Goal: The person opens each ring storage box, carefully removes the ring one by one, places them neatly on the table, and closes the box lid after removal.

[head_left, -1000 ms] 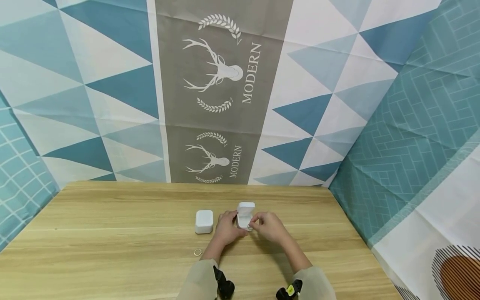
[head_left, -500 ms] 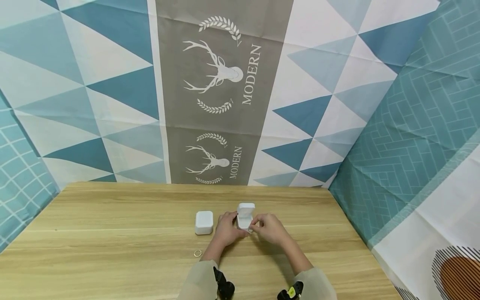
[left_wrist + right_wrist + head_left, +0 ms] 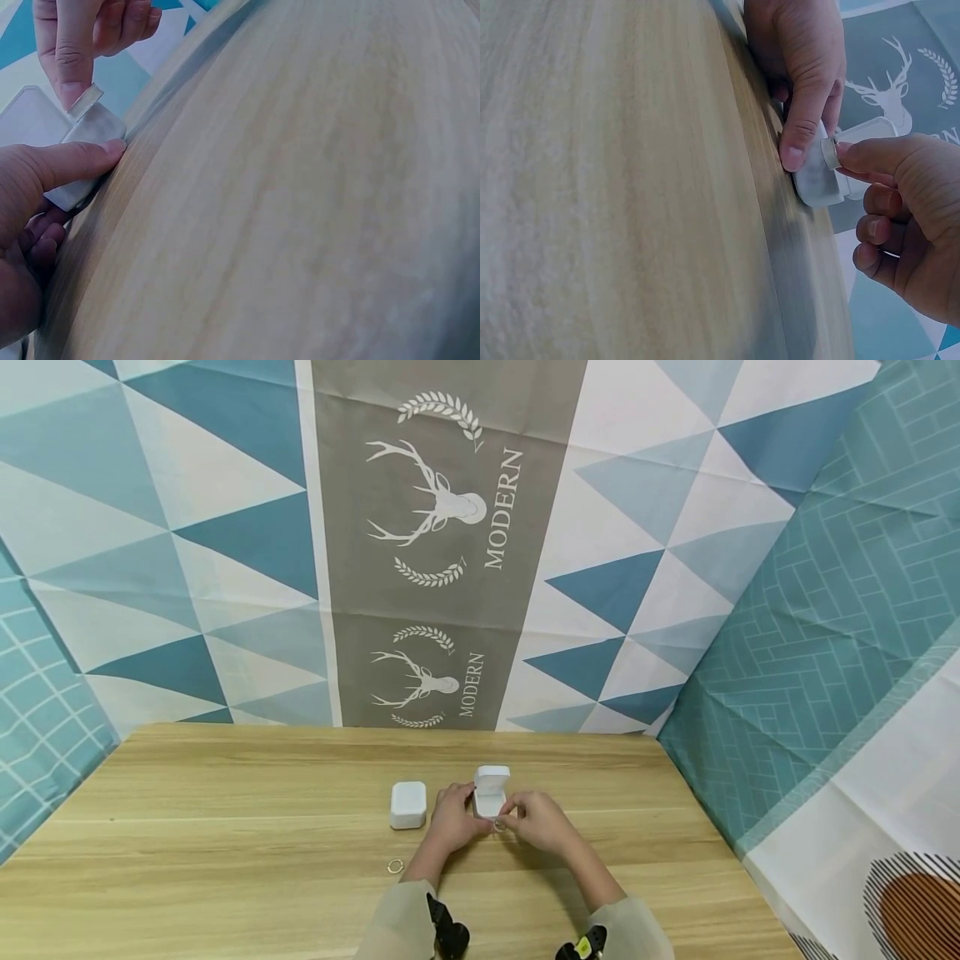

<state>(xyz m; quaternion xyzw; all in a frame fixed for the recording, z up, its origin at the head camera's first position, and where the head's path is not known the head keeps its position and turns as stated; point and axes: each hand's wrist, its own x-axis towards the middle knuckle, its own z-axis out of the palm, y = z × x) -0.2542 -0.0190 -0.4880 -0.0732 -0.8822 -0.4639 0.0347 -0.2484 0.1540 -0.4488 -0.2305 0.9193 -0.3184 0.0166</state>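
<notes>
Open ring box [image 3: 491, 793] sits on the bench [image 3: 225, 860] near its middle, a bit twd the far edge, lid up & standing upright at the back.

L hand [image 3: 456, 817] grips the box base from its left side: thumb lies along the front/side wall, thumb tip touching the box corner in the L wrist view [image 3: 90, 142]. Other fingers curl behind/under; can't see them clearly.

R hand [image 3: 538, 819] is just right of the box, touching it at the front. Thumb & forefinger pinch a small ring [image 3: 829, 152] right at the box's front edge, ring half hidden by fingertips. In the head view the ring [image 3: 498, 826] shows as a small dark loop btw the two hands, just in front of the box base. Remaining R fingers curled in twd the palm.

Closed white box [image 3: 408, 803] stands left of the L hand, near but not touching it. 2nd ring [image 3: 395, 864] lies flat on the bench nearer the front edge, left of the L forearm, apart from both boxes.

Both wrists carry black cam mounts [image 3: 448, 933] at the sleeve ends, by the bench's front edge. Patterned cloth backdrop [image 3: 450, 527] w/ deer print hangs behind the far edge.
</notes>
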